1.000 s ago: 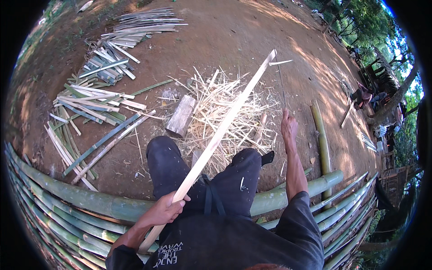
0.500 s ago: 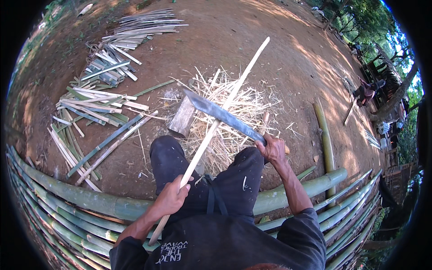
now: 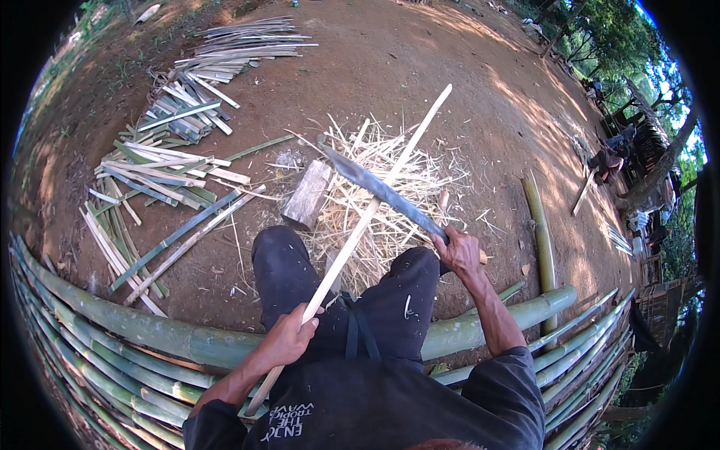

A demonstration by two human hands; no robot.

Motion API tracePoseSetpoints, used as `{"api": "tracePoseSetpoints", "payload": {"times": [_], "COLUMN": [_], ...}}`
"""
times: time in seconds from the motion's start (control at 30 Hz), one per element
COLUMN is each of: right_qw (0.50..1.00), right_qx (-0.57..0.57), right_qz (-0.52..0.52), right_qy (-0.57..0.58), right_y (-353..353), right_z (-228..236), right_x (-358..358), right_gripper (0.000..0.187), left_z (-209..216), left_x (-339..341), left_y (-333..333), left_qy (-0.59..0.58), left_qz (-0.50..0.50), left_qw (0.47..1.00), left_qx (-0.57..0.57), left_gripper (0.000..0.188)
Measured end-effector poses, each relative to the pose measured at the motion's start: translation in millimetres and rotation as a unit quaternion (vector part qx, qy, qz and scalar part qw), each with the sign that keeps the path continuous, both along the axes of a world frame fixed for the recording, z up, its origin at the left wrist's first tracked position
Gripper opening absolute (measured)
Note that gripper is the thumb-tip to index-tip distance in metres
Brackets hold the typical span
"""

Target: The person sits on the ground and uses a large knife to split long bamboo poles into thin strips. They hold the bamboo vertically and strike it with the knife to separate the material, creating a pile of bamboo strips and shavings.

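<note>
My left hand (image 3: 289, 335) is closed around the lower part of a long pale bamboo strip (image 3: 339, 264), which slants up and away to the right between my knees. In my right hand (image 3: 459, 251) is the handle of a machete (image 3: 379, 189), its dark grey blade pointing up to the left. Blade and strip cross above a heap of pale shavings (image 3: 356, 225); the blade seems to rest against the strip near its middle. Beside the heap, by my left knee, lies a short wooden block (image 3: 307, 196).
A thick green bamboo pole (image 3: 172, 337) runs crosswise by my thighs, with several thinner poles (image 3: 112, 375) behind it. Split strips (image 3: 161, 176) are piled on the ground at left, with more (image 3: 247, 41) farther off. Another bamboo pole (image 3: 541, 232) lies at right.
The strip has slid slightly back toward me, its far end now lower. The machete and my right hand have shifted a little to the right and nearer.
</note>
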State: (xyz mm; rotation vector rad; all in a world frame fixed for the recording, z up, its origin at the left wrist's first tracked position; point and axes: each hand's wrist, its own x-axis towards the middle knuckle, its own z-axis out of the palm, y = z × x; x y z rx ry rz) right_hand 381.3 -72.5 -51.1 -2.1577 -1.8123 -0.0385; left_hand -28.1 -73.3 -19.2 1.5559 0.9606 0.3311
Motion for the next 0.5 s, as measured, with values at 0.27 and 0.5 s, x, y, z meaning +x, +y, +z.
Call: {"api": "tracePoseSetpoints", "payload": {"times": [0.27, 0.5], "right_qw": [1.0, 0.999], "right_qx": [0.001, -0.002], "right_qz": [0.002, -0.048], "right_qy": [0.008, 0.009], "right_y": [-1, 11], "right_z": [-7, -11], "right_x": [-5, 18], "right_gripper": [0.048, 0.05], "left_z": [3, 2], "left_x": [-1, -8], "left_y": [0, 0], "left_qy": [0.012, 0.006], "left_qz": [0.008, 0.001], "left_qw": [0.999, 0.999], "left_qx": [-0.031, -0.042], "left_gripper": [0.026, 0.027]}}
